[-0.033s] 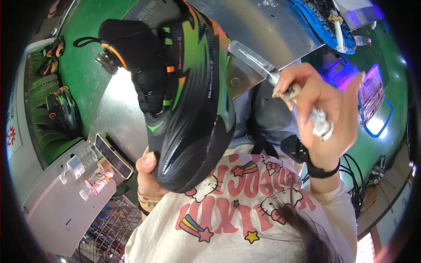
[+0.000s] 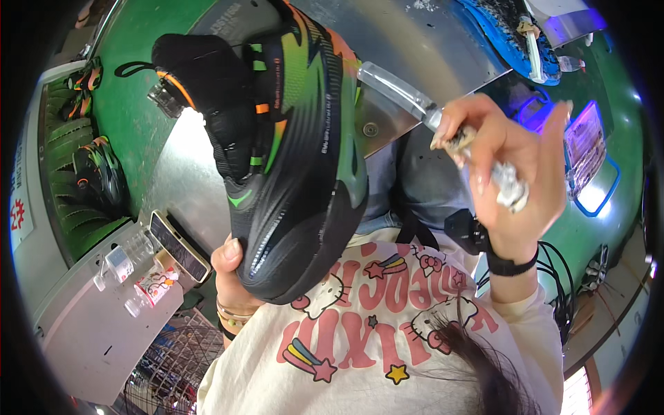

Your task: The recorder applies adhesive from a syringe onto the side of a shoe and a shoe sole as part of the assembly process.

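Black shoe (image 2: 277, 166) in left hand (image 2: 232, 266)

shoe (image 2: 290, 159): black with green and orange streaks
shirt (image 2: 373, 346): cream, pink cartoon print
table (image 2: 131, 111): green
wristband (image 2: 510, 266): black

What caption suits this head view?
Left hand holds a black-and-green shoe upper over a metal table while right hand grips a clear-handled tool.

— Cream sweatshirt (image 2: 387, 346), pink lettering, cartoon cats, stars and rainbows printed across the chest. Denim below.
— Black band (image 2: 510, 265) on the right wrist; thin bangles (image 2: 232, 315) on the left. Long, decorated fingernails.
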`<state>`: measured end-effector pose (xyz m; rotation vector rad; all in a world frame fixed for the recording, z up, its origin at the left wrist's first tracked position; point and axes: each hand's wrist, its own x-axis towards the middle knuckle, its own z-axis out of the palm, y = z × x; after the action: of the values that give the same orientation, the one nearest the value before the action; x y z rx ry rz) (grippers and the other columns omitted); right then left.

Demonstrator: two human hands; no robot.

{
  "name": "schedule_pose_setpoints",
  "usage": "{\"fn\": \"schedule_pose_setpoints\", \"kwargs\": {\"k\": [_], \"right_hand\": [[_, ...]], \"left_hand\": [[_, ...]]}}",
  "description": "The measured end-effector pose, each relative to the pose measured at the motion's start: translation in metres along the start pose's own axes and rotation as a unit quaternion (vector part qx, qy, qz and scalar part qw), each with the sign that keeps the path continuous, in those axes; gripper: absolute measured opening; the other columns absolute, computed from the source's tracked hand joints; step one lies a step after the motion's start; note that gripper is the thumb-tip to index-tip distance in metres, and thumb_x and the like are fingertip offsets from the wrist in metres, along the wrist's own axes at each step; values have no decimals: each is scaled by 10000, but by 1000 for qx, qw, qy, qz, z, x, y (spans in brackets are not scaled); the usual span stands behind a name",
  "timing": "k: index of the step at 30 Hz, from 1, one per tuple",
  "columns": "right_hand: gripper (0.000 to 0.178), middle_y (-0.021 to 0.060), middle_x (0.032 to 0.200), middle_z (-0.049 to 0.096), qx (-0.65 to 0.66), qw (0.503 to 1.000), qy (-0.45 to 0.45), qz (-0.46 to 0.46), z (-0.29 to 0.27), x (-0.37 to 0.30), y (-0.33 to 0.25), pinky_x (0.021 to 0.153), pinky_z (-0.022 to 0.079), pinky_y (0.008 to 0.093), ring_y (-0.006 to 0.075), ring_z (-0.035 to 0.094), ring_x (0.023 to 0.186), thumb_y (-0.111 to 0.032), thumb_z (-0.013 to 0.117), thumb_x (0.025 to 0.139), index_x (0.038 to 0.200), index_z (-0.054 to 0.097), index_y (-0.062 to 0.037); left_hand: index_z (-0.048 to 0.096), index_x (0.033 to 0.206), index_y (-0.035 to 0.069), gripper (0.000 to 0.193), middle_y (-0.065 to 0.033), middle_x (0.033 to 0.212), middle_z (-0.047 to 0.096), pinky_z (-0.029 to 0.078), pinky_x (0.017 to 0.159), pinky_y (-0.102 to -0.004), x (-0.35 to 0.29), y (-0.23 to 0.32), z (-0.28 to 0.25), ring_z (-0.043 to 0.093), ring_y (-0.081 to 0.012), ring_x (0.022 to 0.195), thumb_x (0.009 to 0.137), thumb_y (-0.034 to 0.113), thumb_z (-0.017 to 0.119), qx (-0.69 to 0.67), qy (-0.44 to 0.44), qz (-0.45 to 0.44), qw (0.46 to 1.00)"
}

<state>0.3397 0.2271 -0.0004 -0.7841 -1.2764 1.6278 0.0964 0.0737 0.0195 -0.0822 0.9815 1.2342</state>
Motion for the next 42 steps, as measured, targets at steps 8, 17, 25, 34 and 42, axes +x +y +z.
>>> {"fn": "schedule_pose_setpoints", "kwargs": {"k": [8, 17, 25, 34, 42], "right_hand": [[874, 229, 807, 582, 275, 947, -10, 164, -43, 70, 11, 718, 477, 329, 285, 563, 704, -694, 163, 864, 445, 504, -8], [846, 233, 749, 561, 67, 995, -24, 74, -24, 67, -13, 599, 435, 289, 300, 539, 649, -654, 155, 890, 426, 474, -23], [766, 222, 875, 518, -80, 988, -96, 96, 15, 26, -44, 783, 324, 286, 230, 451, 784, -510, 9, 947, 554, 450, -22], [810, 231, 869, 532, -135, 985, -59, 90, 19, -6, -49, 811, 348, 319, 247, 481, 767, -516, -52, 937, 586, 473, -9], [837, 172, 774, 538, -155, 980, -24, 126, 25, -47, -66, 732, 341, 322, 242, 464, 714, -541, -52, 926, 501, 470, -43]], "left_hand": [[280, 1320, -99, 963, -414, 1062, 478, 576, 508, -350, 6, 8, -23, 631, -394, 832, 773, 687, 385, -87, -37, 38, 995], [265, 1349, -71, 923, -300, 1241, 453, 527, 820, -457, 12, 0, -35, 555, -359, 1062, 751, 566, 564, -177, -223, -53, 957], [311, 1323, -58, 856, -248, 1221, 490, 517, 843, -436, 24, -39, -42, 574, -317, 1040, 724, 464, 631, 6, -120, 26, 992], [363, 1293, -43, 795, -190, 1198, 531, 506, 869, -411, 30, -58, -42, 596, -270, 1016, 693, 349, 706, 87, -109, 28, 990], [401, 1268, -35, 760, -119, 1174, 558, 457, 926, -332, 41, -69, -37, 579, -196, 1045, 626, 105, 781, 21, -117, -37, 992]]}}
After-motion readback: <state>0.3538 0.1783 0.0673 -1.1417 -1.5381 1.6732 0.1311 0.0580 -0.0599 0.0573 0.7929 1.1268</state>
